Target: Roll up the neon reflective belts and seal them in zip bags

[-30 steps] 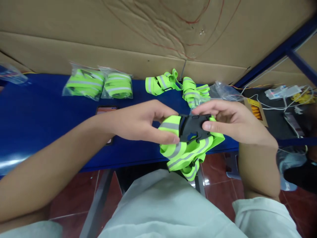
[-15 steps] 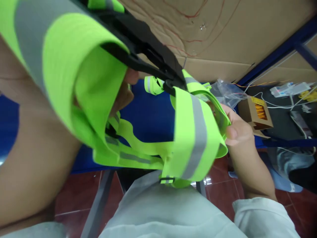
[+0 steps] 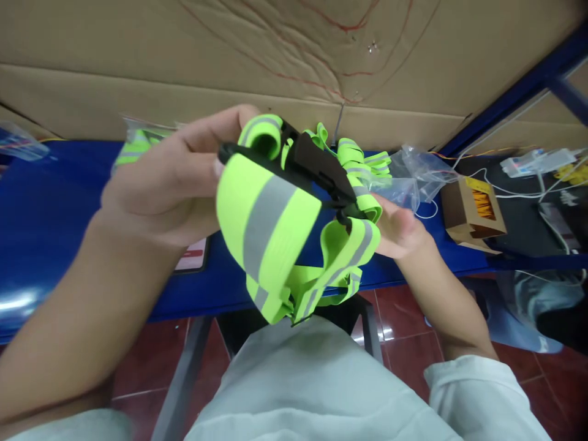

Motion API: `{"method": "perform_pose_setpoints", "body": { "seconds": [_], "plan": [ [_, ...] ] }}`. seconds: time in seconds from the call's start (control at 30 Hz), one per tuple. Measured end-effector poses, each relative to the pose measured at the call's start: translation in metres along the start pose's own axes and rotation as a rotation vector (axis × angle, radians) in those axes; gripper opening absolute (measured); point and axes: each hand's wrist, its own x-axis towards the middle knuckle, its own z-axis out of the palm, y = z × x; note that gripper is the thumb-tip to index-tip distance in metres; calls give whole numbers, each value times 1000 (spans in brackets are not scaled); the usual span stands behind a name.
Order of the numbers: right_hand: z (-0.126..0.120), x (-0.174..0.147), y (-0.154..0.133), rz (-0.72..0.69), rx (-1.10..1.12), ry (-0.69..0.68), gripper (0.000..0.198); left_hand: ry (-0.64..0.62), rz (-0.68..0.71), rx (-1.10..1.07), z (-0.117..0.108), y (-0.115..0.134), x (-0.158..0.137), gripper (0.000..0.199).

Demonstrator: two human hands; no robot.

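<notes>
Between my hands hangs a reflective belt (image 3: 269, 223) of lime-yellow webbing with grey stripes, its straps looping down toward my lap. A black side-release buckle (image 3: 321, 165) runs across the top of it. My left hand (image 3: 174, 177) grips the buckle's left end, the thumb at the black bar and the fingers behind. On the other side my right hand (image 3: 397, 229) holds the right end of the webbing near the buckle; its fingertips are partly hidden behind the strap.
More lime-yellow straps (image 3: 351, 156) lie at the back of the blue table (image 3: 55, 226), beside clear plastic bags (image 3: 418, 174). A bagged strap (image 3: 138, 144) is behind my left hand. An open cardboard box (image 3: 473, 214) stands right, near cables. Cardboard (image 3: 138, 49) lines the back.
The belt has moved away from the camera and lower, and its buckle now lies across the middle. My left hand has come forward into view from behind the webbing.
</notes>
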Motion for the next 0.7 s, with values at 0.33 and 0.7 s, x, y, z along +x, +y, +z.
{"method": "perform_pose_setpoints", "body": {
  "seconds": [0.33, 0.7],
  "plan": [
    [5, 2, 1, -102, -303, 317, 53, -468, -137, -56, -13, -3, -12, 38],
    [9, 4, 4, -272, -451, 217, 86, -319, 55, -283, 26, -44, -33, 40]
  ]
}}
